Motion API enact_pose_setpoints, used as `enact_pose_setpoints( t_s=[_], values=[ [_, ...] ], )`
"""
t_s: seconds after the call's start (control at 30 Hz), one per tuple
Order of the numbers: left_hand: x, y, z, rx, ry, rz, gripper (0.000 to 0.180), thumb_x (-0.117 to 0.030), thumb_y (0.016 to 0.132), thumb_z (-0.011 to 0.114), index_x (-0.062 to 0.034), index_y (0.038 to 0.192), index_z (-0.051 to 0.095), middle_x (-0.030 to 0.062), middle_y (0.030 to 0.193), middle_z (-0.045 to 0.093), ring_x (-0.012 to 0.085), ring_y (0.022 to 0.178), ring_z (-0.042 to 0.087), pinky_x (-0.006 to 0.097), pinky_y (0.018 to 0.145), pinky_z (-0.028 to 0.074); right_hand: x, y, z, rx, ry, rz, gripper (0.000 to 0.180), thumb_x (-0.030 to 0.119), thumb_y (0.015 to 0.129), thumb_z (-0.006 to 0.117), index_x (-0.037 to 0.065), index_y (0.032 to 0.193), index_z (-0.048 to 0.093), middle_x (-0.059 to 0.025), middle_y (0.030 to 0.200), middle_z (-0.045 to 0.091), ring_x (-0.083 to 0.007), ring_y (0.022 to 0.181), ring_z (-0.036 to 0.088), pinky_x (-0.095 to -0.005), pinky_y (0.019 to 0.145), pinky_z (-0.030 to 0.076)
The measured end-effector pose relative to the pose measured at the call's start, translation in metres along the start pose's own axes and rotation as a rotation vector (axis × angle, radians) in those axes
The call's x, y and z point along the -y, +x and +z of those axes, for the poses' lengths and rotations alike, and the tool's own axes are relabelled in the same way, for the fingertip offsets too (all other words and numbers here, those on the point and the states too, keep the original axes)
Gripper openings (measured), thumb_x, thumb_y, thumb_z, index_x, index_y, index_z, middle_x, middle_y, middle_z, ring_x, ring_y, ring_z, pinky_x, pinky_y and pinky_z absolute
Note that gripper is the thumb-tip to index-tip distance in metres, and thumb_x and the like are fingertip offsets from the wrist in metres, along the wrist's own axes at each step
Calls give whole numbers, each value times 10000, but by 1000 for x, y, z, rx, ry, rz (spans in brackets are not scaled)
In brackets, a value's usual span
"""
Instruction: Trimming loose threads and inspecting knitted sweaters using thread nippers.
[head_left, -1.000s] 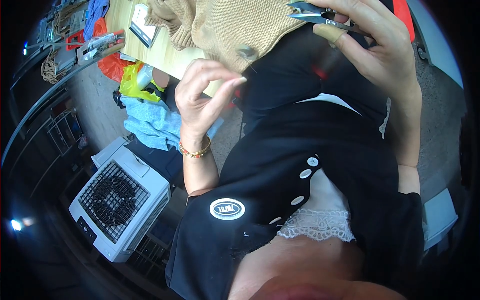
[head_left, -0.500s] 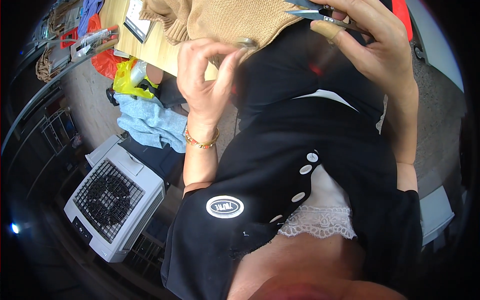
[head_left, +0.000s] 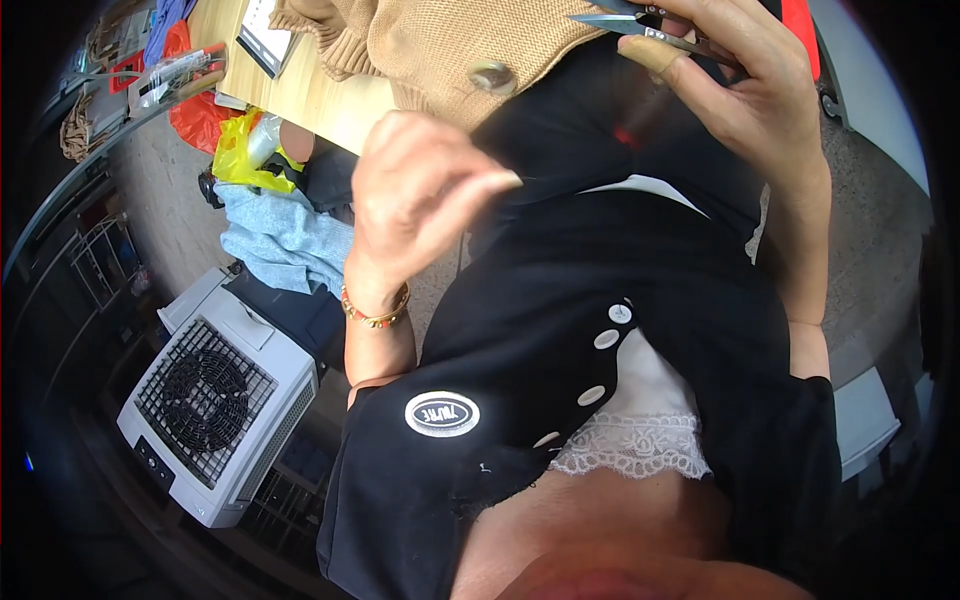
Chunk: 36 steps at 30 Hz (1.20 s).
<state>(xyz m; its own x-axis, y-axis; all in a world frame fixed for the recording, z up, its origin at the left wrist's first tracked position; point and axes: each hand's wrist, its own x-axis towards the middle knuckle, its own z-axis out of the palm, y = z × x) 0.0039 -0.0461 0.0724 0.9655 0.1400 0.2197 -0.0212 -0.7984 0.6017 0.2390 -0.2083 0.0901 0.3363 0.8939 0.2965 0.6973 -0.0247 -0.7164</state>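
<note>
At far left we note a white air cooler, with a red bag, a yellow bag and a light blue knit cloth farther up the view. Next comes the wooden bench.

The left hand is raised just beside the bench edge, slightly blurred, its fingers curled and thumb extended; we cannot tell whether anything is pinched in it. Nearest to it, the tan knit garment lies over the bench and reaches to the person's dark-clad lap. A round, shiny disc shows on the knit.

We judge the garment soft, limp and light, its loose weave prone to snagging; the thicker ribbed part or a doubled fold offers the best hold.

At right, the right hand grips metal snips, blades slightly parted beside the garment. We judge these stiff and sharp, best held behind the blades.
</note>
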Motion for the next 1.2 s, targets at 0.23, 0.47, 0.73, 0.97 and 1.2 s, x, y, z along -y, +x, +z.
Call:
enact_pose_setpoints(
  t_s=[0.23, 0.47, 0.73, 0.97, 1.2],
  values=[
    [13, 4, 32, -417, 151, -136, 282, -24, 763, 822, -49, 1015, 699, 79, 945, 626, 185, 745, 606, 295, 660, 494, -1, 3, 20, 0, 210, 19, 490, 157, 702, 889, 13, 1127, 691, -34, 695, 547, -124, 563, 506, -242, 503, 402],
    [13, 3, 28, -241, 121, -94, 156, -50, 753, 792, -88, 863, 687, 51, 863, 629, 240, 801, 600, 342, 718, 454, -10, 9, 39, -2, 216, -81, 395, 135, 745, 854, 56, 1076, 654, -9, 667, 493, -102, 540, 461, -252, 494, 385],
    [-1, -10, 12, -140, -118, -143, 96, -63, 772, 791, -63, 848, 732, 60, 852, 646, 235, 787, 607, 342, 708, 467, -18, 6, 40, 77, 408, 86, 332, 40, 780, 792, 39, 1068, 626, 42, 663, 423, -59, 580, 395, -233, 526, 324],
    [5, 2, 37, -417, 32, -189, 223, -61, 723, 859, -54, 905, 730, 64, 860, 642, 208, 795, 602, 312, 713, 494, -17, 7, 43, 65, 403, -2, 279, -13, 793, 743, 31, 1042, 625, 29, 684, 451, -53, 582, 402, -234, 524, 331],
    [29, -35, 35, -540, -334, -466, 161, -177, 943, 681, -31, 888, 721, 40, 902, 672, 131, 849, 618, 262, 757, 478, -31, 6, 55, -10, 699, -166, 171, -56, 825, 692, 15, 959, 615, 36, 718, 482, -25, 588, 406, -214, 511, 324]
  ],
)
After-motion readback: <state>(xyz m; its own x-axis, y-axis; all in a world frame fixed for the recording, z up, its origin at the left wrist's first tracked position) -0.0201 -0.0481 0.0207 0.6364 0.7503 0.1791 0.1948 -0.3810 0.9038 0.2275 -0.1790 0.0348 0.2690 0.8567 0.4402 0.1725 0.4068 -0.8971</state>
